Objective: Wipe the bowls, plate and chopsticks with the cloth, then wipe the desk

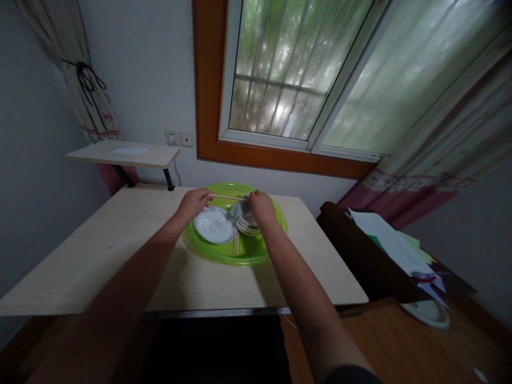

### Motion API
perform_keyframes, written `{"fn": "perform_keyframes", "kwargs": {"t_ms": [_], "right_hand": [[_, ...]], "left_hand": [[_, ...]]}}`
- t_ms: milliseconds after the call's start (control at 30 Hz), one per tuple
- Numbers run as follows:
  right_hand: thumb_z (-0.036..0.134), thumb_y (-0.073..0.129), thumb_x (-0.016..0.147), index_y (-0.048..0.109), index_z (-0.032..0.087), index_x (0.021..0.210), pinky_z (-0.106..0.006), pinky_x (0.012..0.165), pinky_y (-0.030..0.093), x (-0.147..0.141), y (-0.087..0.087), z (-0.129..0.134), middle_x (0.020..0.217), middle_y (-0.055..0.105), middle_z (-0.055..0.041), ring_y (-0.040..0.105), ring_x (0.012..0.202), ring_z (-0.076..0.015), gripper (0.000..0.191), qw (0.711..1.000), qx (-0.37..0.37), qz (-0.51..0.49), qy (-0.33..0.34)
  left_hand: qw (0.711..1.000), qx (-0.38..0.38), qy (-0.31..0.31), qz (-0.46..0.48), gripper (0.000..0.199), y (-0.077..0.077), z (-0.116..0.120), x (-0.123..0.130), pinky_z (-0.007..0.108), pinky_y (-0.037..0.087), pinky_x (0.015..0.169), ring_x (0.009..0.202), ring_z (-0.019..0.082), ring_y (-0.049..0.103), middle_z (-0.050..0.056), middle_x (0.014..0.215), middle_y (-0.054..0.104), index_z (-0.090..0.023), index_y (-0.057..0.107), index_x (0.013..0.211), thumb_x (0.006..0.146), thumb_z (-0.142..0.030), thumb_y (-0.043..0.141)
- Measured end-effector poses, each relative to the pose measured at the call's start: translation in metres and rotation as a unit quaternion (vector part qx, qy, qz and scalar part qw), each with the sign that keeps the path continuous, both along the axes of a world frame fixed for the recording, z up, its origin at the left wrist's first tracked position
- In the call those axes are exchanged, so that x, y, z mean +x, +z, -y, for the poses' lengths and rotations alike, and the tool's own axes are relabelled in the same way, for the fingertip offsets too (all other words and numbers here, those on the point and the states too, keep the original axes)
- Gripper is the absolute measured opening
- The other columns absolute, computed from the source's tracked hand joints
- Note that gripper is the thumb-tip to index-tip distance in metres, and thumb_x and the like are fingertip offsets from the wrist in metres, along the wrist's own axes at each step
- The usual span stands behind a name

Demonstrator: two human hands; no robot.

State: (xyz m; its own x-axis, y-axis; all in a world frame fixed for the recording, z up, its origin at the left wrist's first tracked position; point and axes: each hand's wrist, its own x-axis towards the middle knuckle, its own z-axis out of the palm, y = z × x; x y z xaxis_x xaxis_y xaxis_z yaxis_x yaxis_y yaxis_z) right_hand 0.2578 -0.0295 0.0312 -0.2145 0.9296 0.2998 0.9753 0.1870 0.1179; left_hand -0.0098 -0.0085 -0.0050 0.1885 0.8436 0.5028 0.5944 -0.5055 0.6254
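A chopstick, perhaps a pair held together, runs level between my two hands over the far part of a round green tray. My left hand is closed on its left end. At its other end, my right hand is closed around it with a greyish cloth, whose folds hang below the fingers. On the tray sit a white plate at the left and a small stack of bowls beside it, partly hidden by the cloth and my right hand. More chopsticks lie at the tray's near side.
The tray rests on a pale wooden table. A raised shelf stands at the table's back left, below wall sockets. To the right is a dark brown piece of furniture with papers beside it. A window is behind.
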Motion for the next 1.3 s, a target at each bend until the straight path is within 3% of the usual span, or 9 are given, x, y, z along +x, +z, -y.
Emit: {"fn": "perform_keyframes", "kwargs": {"t_ms": [167, 367, 467, 600, 900, 967, 1067, 1300], "right_hand": [[0.018, 0.05, 0.1, 0.07, 0.014, 0.109, -0.032, 0.086, 0.044, -0.004, 0.0, 0.0, 0.108, 0.069, -0.0143, 0.062, 0.1, -0.0253, 0.021, 0.998, 0.008, 0.001, 0.06], [0.022, 0.053, 0.101, 0.071, 0.016, 0.109, -0.031, 0.092, 0.043, -0.017, -0.004, 0.003, 0.107, 0.068, -0.0107, 0.059, 0.104, -0.0229, 0.02, 0.973, 0.006, -0.022, 0.229], [0.023, 0.054, 0.101, 0.068, 0.017, 0.115, -0.031, 0.095, 0.042, -0.019, -0.005, 0.005, 0.111, 0.067, -0.009, 0.058, 0.107, -0.0215, 0.021, 0.959, 0.016, -0.066, 0.277], [0.024, 0.055, 0.101, 0.066, 0.017, 0.122, -0.03, 0.096, 0.042, -0.016, -0.006, 0.002, 0.116, 0.067, -0.009, 0.058, 0.108, -0.0211, 0.024, 0.959, 0.014, -0.105, 0.264], [0.02, 0.051, 0.101, 0.069, 0.017, 0.114, -0.03, 0.091, 0.042, -0.006, -0.001, -0.001, 0.114, 0.068, -0.012, 0.059, 0.107, -0.0233, 0.023, 0.995, -0.014, -0.076, 0.07], [0.02, 0.05, 0.101, 0.07, 0.017, 0.113, -0.03, 0.091, 0.042, -0.005, -0.001, -0.001, 0.114, 0.068, -0.0128, 0.058, 0.107, -0.0237, 0.023, 0.996, -0.013, -0.069, 0.055], [0.022, 0.051, 0.101, 0.071, 0.016, 0.111, -0.03, 0.095, 0.041, -0.005, -0.001, -0.001, 0.113, 0.068, -0.0124, 0.058, 0.108, -0.0232, 0.023, 0.994, -0.014, -0.063, 0.085], [0.026, 0.053, 0.102, 0.069, 0.017, 0.122, -0.029, 0.1, 0.04, -0.017, -0.003, 0.002, 0.117, 0.068, -0.0105, 0.058, 0.112, -0.0205, 0.027, 0.969, -0.027, -0.086, 0.231]], "left_hand": [[1.0, 0.0, -0.003, -0.021, 0.032, 0.001, 0.001, 0.0, 0.027, 0.051, 0.072, 0.067, 0.016, 0.068, 0.005, 0.09, 0.077, -0.018, 0.077, 0.095, 0.093, -0.037, 0.052], [0.997, -0.009, -0.041, -0.072, 0.031, 0.005, 0.003, 0.003, 0.028, 0.051, 0.073, 0.064, 0.014, 0.067, 0.006, 0.098, 0.078, -0.019, 0.079, 0.101, 0.091, -0.032, 0.053], [0.996, -0.014, -0.057, -0.06, 0.032, 0.006, 0.005, 0.004, 0.027, 0.052, 0.072, 0.062, 0.014, 0.067, 0.006, 0.1, 0.078, -0.018, 0.079, 0.103, 0.09, -0.035, 0.054], [0.998, -0.034, -0.058, -0.02, 0.034, 0.009, 0.009, 0.005, 0.027, 0.052, 0.068, 0.06, 0.013, 0.067, 0.006, 0.103, 0.078, -0.017, 0.078, 0.103, 0.09, -0.038, 0.055], [0.999, -0.037, -0.027, -0.004, 0.036, 0.007, 0.006, 0.003, 0.027, 0.051, 0.066, 0.06, 0.014, 0.067, 0.005, 0.09, 0.077, -0.018, 0.077, 0.095, 0.093, -0.043, 0.051], [0.999, -0.033, -0.02, -0.007, 0.035, 0.007, 0.006, 0.003, 0.027, 0.051, 0.067, 0.061, 0.015, 0.067, 0.004, 0.089, 0.077, -0.019, 0.077, 0.094, 0.093, -0.043, 0.052], [0.999, -0.028, -0.016, -0.011, 0.034, 0.008, 0.007, 0.003, 0.027, 0.051, 0.068, 0.063, 0.015, 0.067, 0.004, 0.087, 0.077, -0.019, 0.077, 0.092, 0.092, -0.042, 0.052], [0.997, -0.043, -0.058, -0.034, 0.035, 0.004, 0.004, 0.004, 0.028, 0.052, 0.071, 0.064, 0.015, 0.067, 0.006, 0.101, 0.079, -0.019, 0.079, 0.104, 0.09, -0.041, 0.055]]}}
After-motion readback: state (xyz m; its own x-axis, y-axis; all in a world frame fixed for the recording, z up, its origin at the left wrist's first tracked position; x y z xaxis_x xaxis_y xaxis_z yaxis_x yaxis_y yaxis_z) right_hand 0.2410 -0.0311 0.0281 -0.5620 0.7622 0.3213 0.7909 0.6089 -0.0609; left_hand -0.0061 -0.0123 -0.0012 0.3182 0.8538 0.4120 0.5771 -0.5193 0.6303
